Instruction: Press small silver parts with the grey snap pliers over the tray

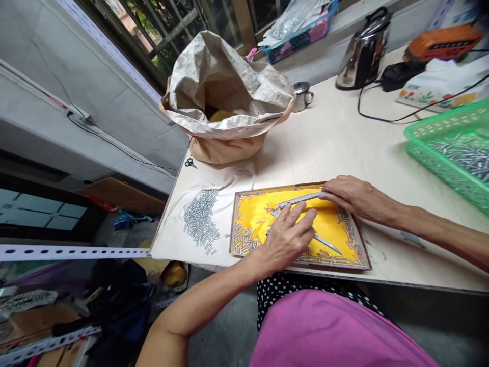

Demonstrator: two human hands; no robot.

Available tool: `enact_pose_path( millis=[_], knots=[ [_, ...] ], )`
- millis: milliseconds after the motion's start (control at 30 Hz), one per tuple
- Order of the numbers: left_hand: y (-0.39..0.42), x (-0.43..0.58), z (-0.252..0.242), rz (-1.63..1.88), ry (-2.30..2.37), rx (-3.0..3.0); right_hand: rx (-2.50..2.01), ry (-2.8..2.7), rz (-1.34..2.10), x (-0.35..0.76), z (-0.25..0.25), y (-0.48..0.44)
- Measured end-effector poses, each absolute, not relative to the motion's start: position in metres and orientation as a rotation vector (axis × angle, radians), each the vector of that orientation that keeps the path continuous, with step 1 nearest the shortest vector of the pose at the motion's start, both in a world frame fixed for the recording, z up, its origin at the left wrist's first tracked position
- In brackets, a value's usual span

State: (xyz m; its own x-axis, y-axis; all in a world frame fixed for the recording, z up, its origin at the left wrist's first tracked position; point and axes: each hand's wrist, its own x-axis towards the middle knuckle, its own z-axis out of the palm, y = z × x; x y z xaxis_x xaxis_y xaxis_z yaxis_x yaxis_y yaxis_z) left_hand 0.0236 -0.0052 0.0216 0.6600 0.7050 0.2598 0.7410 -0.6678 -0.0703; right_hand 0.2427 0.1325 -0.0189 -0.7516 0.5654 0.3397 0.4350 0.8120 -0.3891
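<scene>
Right hand (pixel 359 199) grasps one end of stiff, light-looking V-shaped metal tongs (pixel 301 199); open left hand (pixel 286 239) lies across them, above a yellow tray (pixel 282 187) edged with metal pins (pixel 244 239).

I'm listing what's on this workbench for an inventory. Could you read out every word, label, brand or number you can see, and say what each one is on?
No text can be read with confidence.
The orange rectangular box has dark markings, too blurred to read.
The white floral-printed packet shows a flower pattern but no legible words.
</scene>
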Motion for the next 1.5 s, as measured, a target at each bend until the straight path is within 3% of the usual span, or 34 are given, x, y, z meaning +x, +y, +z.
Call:
enact_pose_path(
  millis=[167, 300, 400, 667, 933, 1133, 1400, 1500],
  knots=[
    [-0.017, -0.048, 0.03, -0.479, -1.825, -2.271, -0.836, -2.557, 0.41, 0.258, -0.022, 0.134],
    [-0.04, -0.119, 0.026, -0.161, -2.211, -2.095, -0.875, -2.54, 0.434, 0.267, -0.03, 0.132],
    [-0.055, -0.145, 0.015, 0.011, -2.271, -2.219, -0.851, -2.552, 0.423, 0.262, -0.034, 0.127],
    [-0.067, -0.156, -0.005, 0.064, -2.323, -2.324, -0.836, -2.592, 0.43, 0.25, -0.031, 0.119],
    [-0.071, -0.16, -0.018, -0.158, -2.529, -2.113, -0.834, -2.678, 0.458, 0.245, -0.049, 0.119],
    [-0.069, -0.159, -0.026, -0.099, -2.549, -2.0, -0.866, -2.7, 0.477, 0.244, -0.052, 0.118],
    [-0.067, -0.152, -0.02, -0.59, -2.738, -1.833, -0.888, -2.737, 0.47, 0.241, -0.048, 0.116],
    [-0.056, -0.153, -0.009, -1.164, -3.012, -1.577, -0.879, -2.739, 0.442, 0.24, -0.049, 0.116]
  ],
)
